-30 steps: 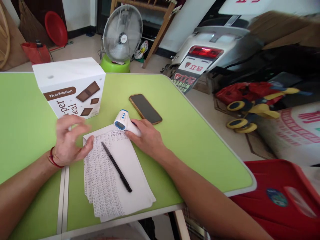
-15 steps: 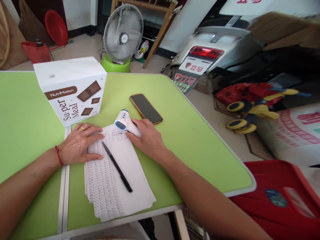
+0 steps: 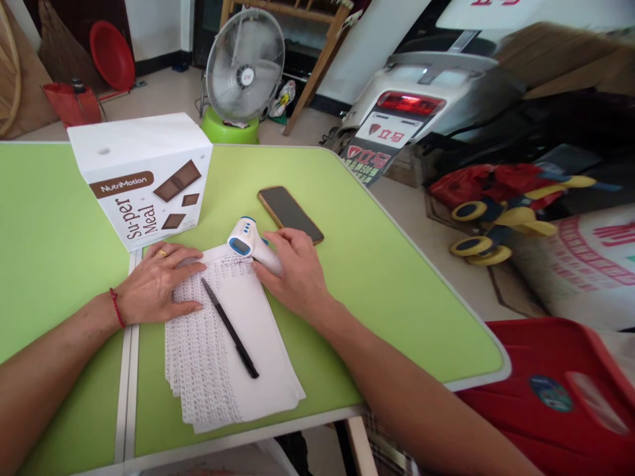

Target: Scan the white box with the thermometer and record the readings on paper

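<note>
Right grip [image 3: 300,271]: loosely grasping the handle of a white plastic thermometer [image 3: 247,238], thumb along the near side, fingers at the far side; firmness cannot be told. Left grip [image 3: 153,283]: released, fingers spread, lying palm-down over the upper left of a paper stack [image 3: 260,357]. A yellow metallic ring [image 3: 163,253] is on one finger; a thin red cord [image 3: 116,307] circles the wrist.

Thermometer: pistol-shaped, rounded head, glossy blue trim, small dark display, row of blue buttons. Position: at the upper right corner of the paper, display toward the wearer.

Paper: thin white sheets, slightly offset, edges stepped at left and bottom. Dense handwritten rows down the left part; right part blank. A slim black pen [image 3: 229,328] lies diagonally across it.

Phone [image 3: 292,215]: flat rounded rectangle, dark glassy face, tan-edged case, just beyond the right fingers; contact cannot be told.

Carton [image 3: 112,192]: white card, upright, angular, smooth faces, brown "NutriMotion" band, printed brown squares. Stands beyond the left fingers.

Bench [image 3: 391,304]: smooth green top, rounded corner, pale edging; metallic strip along the seam, running under the left wrist.

Beyond: round wire-caged fan [image 3: 245,76] on a bright green plastic stool [image 3: 231,132].
</note>
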`<state>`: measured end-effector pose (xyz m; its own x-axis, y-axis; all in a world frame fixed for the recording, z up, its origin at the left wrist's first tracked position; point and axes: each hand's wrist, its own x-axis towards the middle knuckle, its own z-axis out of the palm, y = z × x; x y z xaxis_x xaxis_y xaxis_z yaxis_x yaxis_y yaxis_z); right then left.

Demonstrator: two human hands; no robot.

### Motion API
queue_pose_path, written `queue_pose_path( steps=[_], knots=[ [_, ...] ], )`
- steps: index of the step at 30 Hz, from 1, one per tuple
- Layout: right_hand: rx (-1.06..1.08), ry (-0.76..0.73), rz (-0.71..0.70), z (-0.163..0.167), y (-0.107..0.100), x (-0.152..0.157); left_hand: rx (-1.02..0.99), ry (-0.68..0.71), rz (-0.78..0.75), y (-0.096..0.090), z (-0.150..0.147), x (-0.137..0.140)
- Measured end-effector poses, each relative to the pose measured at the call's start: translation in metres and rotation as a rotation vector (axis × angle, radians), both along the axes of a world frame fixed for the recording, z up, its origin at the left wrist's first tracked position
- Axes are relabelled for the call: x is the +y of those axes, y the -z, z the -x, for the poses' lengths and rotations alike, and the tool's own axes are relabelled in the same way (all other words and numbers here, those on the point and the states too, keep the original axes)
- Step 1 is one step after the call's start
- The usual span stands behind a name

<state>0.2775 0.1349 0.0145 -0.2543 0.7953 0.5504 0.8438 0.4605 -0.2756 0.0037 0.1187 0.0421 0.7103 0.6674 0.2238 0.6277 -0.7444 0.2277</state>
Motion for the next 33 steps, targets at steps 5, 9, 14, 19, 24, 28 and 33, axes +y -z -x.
queue_pose_path(
  steps=[5, 9, 14, 19, 24, 28, 33],
  knots=[
    [0.112, -0.356, -0.109, 0.018, -0.013, -0.026, -0.023, -0.002, 0.007, 0.002, 0.000, -0.001],
    [-0.061, -0.466, 0.069, 0.031, -0.013, -0.043, -0.034, -0.005, 0.000, 0.003, 0.000, -0.002],
    [-0.156, -0.400, 0.203, 0.027, -0.009, -0.043, -0.030, -0.002, -0.025, 0.003, -0.002, -0.001],
    [-0.083, -0.414, 0.174, 0.024, -0.009, -0.040, -0.015, -0.024, -0.038, 0.001, -0.003, -0.001],
    [0.205, -0.512, 0.151, 0.021, -0.019, -0.039, -0.007, -0.058, -0.030, 0.001, -0.003, -0.002],
    [0.376, -0.522, 0.175, 0.016, -0.027, -0.038, -0.009, -0.072, -0.010, 0.001, -0.003, -0.002],
    [0.528, -0.512, 0.154, 0.015, -0.018, -0.040, -0.009, -0.078, -0.004, 0.002, -0.004, -0.002]
  ],
)
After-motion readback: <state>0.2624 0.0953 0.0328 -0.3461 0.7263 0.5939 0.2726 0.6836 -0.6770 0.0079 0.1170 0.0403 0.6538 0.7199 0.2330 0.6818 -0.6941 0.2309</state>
